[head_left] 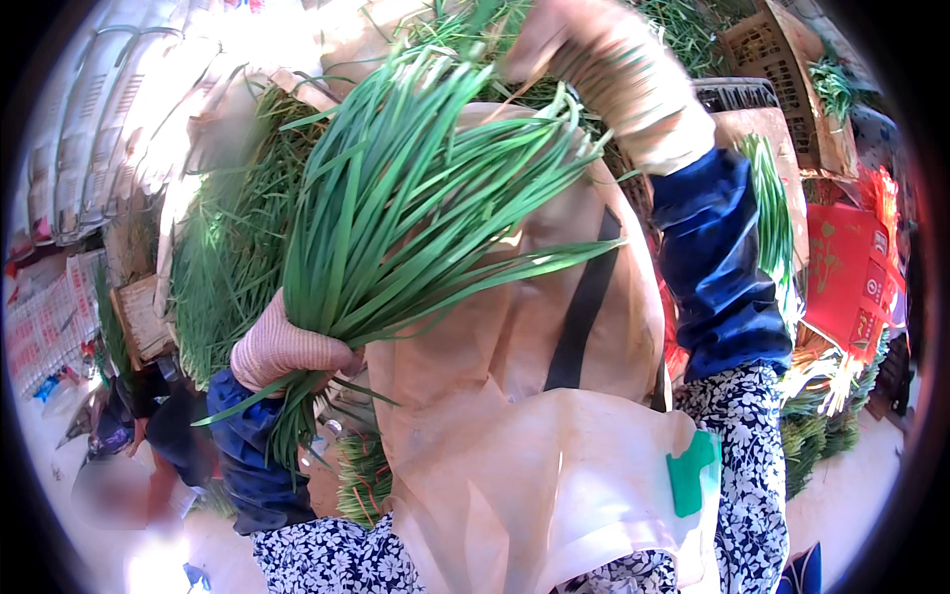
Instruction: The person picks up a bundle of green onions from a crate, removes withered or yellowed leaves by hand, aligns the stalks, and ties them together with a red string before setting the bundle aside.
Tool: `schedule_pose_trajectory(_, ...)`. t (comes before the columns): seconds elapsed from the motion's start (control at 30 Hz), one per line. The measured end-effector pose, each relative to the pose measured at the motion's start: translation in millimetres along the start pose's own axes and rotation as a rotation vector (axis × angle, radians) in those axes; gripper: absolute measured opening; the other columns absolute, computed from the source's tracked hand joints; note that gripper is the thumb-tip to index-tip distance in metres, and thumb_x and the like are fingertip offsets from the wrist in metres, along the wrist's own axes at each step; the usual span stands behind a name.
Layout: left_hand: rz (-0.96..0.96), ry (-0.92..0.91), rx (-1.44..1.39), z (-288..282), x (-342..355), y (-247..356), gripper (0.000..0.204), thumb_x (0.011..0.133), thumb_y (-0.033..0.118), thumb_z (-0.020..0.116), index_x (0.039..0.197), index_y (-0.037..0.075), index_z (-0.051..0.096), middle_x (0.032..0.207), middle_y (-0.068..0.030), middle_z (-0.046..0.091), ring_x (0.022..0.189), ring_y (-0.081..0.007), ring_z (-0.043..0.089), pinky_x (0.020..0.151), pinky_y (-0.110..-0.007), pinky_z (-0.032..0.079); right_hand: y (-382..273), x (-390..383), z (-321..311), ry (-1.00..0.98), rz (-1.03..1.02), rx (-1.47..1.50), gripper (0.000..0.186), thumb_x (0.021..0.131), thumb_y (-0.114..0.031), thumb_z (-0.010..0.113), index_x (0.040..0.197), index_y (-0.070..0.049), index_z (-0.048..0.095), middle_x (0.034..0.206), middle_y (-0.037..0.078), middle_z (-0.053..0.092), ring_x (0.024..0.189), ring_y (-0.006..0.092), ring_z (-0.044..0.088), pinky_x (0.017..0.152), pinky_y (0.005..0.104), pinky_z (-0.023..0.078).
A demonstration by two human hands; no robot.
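Heaped greens (228,257) and a crate (777,94) crowd the bright background, with a red bag (843,262) at the right. The left grip (292,348) is closed around a bunch (396,208) of long green leaves, which fans up and rightward above a tan sheet (465,436) over the lap; some strands hang below the fist. The right grip (539,40) is blurred near the leaf tips; whether it holds any, I cannot tell.
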State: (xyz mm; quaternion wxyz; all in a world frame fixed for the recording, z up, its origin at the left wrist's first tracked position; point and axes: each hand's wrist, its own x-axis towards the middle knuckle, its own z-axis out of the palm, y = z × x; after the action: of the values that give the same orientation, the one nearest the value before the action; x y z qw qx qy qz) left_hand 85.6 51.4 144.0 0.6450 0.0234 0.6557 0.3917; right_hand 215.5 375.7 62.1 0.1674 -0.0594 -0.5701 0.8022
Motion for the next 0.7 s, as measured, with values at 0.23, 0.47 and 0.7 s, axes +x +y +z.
schedule_pose_trajectory(0.23, -0.04, -0.054, 0.02, -4.8, 3.1, 1.2, 0.071, 0.054, -0.003, 0.074, 0.122, -0.003, 0.056, 0.079, -0.0121, 0.066, 0.063, -0.0201, 0.063, 0.057, -0.032, 0.05, 29.3, -86.2, -91.6, 0.199, 0.372, -0.475, 0.06, 0.081, -0.037, 0.077, 0.127, -0.003, 0.06, 0.109, 0.006, 0.067, 0.105, 0.0151, 0.059, 0.092, 0.0281, 0.046)
schedule_pose_trajectory(0.47, 0.068, 0.038, 0.037, 8.2, -3.1, 7.1, 0.053, 0.052, 0.003, 0.069, 0.103, -0.007, 0.061, 0.062, -0.0152, 0.061, 0.042, -0.0169, 0.053, 0.036, -0.026, 0.037, 58.0, -113.8, -26.5, 0.375, 0.377, -0.512, 0.063, 0.08, -0.013, 0.076, 0.136, 0.0, 0.048, 0.098, 0.01, 0.066, 0.091, 0.0159, 0.062, 0.08, 0.027, 0.052)
schedule_pose_trajectory(0.7, 0.081, 0.079, 0.229, 11.4, -16.5, 57.6, 0.059, 0.05, 0.003, 0.072, 0.107, -0.005, 0.061, 0.066, -0.013, 0.063, 0.047, -0.0179, 0.055, 0.041, -0.027, 0.04, 74.8, -106.0, -87.7, 0.589, 0.342, -0.737, 0.02, 0.085, -0.014, 0.069, 0.102, -0.004, 0.07, 0.082, 0.009, 0.07, 0.074, 0.0143, 0.062, 0.07, 0.0299, 0.05)
